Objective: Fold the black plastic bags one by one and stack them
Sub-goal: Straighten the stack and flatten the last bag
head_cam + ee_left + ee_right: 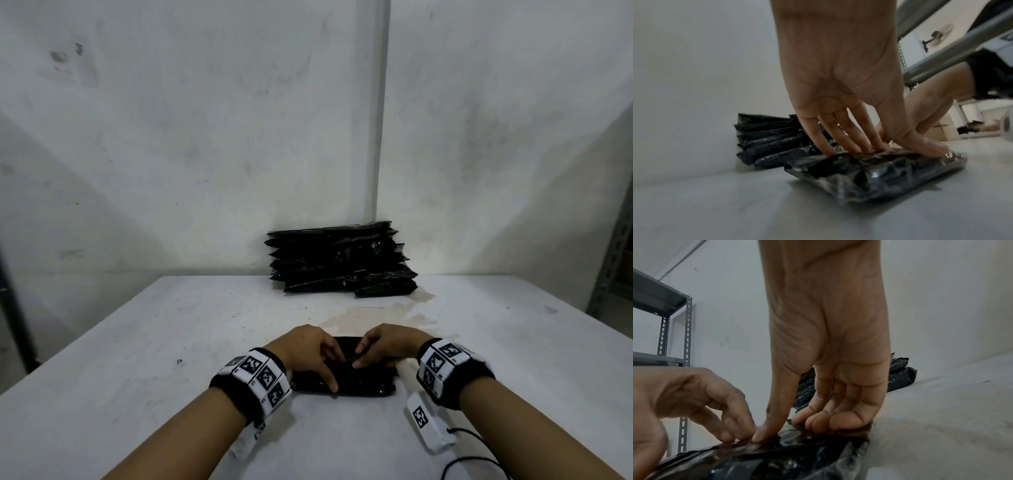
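Both hands (pixel 344 356) pressing folded bag (pixel 363 383), stacked bags (pixel 340 260) behind

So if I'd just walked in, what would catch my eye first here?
Probably the two hands at the near edge of the white table: the left hand and right hand press their fingertips onto a folded black plastic bag. Behind them, against the wall, sits a stack of folded black bags. The checkered marker wristbands also stand out.
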A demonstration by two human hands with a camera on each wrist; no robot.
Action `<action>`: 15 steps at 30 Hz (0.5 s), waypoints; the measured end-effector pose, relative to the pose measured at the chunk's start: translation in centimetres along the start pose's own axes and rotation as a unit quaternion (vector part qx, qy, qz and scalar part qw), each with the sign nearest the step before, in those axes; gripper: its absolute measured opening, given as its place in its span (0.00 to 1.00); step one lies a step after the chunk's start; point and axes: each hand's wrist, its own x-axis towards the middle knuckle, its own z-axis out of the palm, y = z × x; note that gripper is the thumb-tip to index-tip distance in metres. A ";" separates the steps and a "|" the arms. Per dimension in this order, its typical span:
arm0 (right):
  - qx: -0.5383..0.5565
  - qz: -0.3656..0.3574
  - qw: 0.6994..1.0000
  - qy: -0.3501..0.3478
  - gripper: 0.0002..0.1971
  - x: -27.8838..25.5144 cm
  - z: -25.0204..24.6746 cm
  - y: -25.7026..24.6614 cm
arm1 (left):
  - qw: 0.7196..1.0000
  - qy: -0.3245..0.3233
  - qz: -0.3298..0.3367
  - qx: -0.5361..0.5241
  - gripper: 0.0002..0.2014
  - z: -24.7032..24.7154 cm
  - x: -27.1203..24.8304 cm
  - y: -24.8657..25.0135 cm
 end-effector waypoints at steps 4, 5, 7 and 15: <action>0.004 -0.009 1.000 0.010 0.13 0.2 0.3 0.2 | 0.996 0.015 0.018 0.088 0.25 0.4 -0.3 0.4; -0.001 -0.008 1.000 0.014 0.12 0.3 0.4 0.1 | 0.995 0.023 0.024 0.089 0.25 0.6 -0.4 0.5; -0.019 -0.004 0.999 0.027 0.11 0.3 0.5 -0.2 | 0.995 0.027 0.030 0.091 0.27 0.9 -0.3 0.7; 0.022 0.042 0.991 0.126 0.18 -0.7 -0.8 0.9 | 0.992 0.029 0.026 0.121 0.25 1.2 -0.2 1.0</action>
